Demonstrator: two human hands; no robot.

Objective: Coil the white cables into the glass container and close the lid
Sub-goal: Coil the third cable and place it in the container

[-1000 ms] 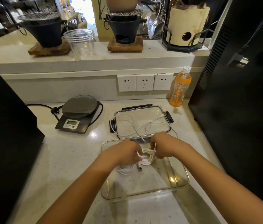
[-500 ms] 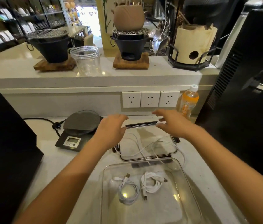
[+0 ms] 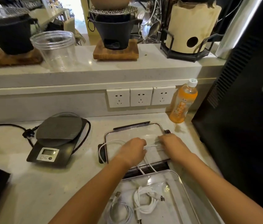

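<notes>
Pale stone table below raised ledge with three wall sockets. Left hand and right hand, fingers curled, pinch loose white cable over lid. Glass container nearer, holding two coiled cables. Scale left, orange bottle right.

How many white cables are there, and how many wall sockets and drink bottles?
White cables: 3, two coiled in the glass container at and, one loose on the lid at
Wall sockets: 3
Drink bottles: 1
Total: 7
</notes>
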